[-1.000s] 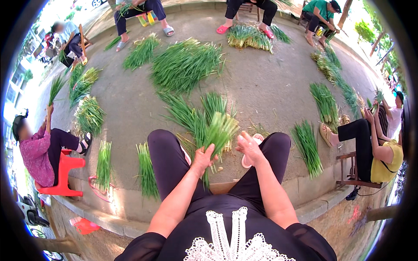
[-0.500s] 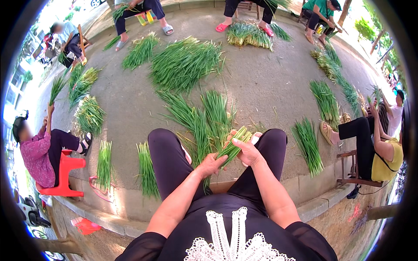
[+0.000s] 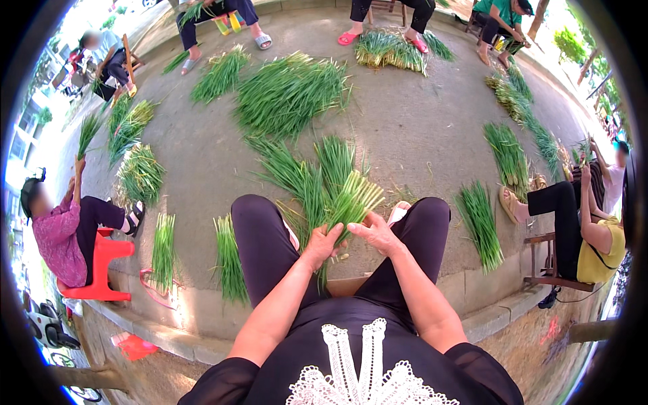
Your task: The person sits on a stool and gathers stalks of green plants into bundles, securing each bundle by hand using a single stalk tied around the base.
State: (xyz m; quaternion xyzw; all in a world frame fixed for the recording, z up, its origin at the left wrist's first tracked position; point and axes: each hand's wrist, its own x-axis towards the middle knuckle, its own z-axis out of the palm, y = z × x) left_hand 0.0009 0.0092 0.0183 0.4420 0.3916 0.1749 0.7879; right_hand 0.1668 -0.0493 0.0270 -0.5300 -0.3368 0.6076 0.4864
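While my left hand (image 3: 324, 244) grips the green stalk bundle (image 3: 352, 201) between my knees (image 3: 253, 217), pale ends toward one o'clock, my right hand (image 3: 378, 235) rests at its five o'clock side; whether it pinches any stalks, I can't quite tell.

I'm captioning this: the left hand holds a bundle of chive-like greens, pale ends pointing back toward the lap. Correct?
Not quite: in the head view, the left hand holds the bundle of chive-like greens, but its pale ends point forward.

Bright daylight washes out the upper left; fisheye distortion bends edges.
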